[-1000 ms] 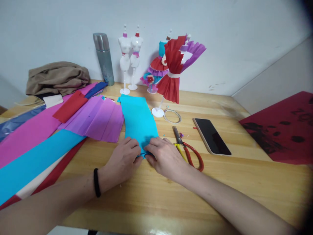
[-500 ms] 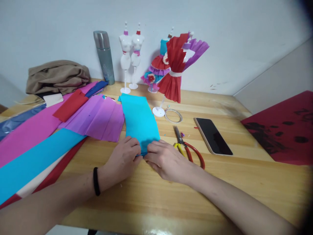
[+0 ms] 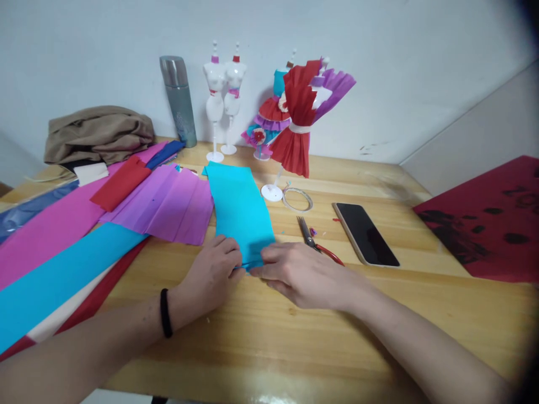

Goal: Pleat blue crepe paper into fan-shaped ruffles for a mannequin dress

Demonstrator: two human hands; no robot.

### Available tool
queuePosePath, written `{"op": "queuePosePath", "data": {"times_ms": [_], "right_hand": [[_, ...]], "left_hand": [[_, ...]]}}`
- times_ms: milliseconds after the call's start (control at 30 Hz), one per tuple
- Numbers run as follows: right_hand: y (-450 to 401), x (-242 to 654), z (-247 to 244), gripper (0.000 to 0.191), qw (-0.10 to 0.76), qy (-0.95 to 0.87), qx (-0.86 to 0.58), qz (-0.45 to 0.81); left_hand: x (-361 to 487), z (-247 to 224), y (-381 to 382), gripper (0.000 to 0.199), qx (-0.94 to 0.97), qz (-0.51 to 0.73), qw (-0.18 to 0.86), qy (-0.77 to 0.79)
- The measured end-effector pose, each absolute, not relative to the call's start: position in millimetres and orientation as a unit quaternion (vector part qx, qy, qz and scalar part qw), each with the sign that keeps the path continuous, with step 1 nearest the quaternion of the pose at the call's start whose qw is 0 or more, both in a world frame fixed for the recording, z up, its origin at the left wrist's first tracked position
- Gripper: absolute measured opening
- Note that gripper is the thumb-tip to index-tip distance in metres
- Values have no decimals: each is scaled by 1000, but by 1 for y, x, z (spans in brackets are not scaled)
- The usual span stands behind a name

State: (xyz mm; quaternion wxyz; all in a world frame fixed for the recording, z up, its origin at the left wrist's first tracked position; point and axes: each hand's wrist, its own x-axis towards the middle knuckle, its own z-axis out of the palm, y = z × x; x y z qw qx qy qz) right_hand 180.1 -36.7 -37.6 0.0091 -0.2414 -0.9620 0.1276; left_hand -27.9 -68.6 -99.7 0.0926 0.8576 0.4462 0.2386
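A turquoise sheet of crepe paper (image 3: 242, 205) lies flat on the wooden table, its near edge folded into a narrow pleat. My left hand (image 3: 217, 266) is closed on the left end of that fold, fingers curled. At the fold's right part, my right hand (image 3: 295, 275) pinches the paper between thumb and fingers; the thumb tip is partly hidden. Just beyond the right hand lie red-handled pliers (image 3: 311, 238), their handles mostly covered by the hand and wrist. A pleated purple crepe sheet (image 3: 181, 207) rests left of the turquoise one.
Crepe strips, including a pink one (image 3: 54, 207), cover the left side. White mannequins (image 3: 214, 101) and one in a red paper dress (image 3: 295, 151) stand behind, near a flask (image 3: 181, 106). A tape roll (image 3: 298, 199), a phone (image 3: 366, 233) and a red sheet (image 3: 488, 224) are rightward.
My right hand has shifted slightly right along the fold and now covers more of the pliers' handles. The left hand stays nearly in place.
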Motion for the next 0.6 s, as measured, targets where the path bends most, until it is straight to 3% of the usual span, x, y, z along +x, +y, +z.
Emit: {"op": "queuePosePath", "data": {"times_ms": [200,333,467,600], "right_hand": [[-37,193,-30,25,-66,-960,-233,143],[-27,209,-24,24,-117,-926,-355,52],[-21,201,-31,20,-5,-928,-372,-10],[-31,176,-51,11,106,-932,-323,123]], "left_hand": [[-27,-96,-69,18,858,227,102,449],[-27,-95,-69,20,855,225,103,455],[-26,-97,-69,20,855,228,102,454],[-27,-99,-68,19,859,232,96,447]]}}
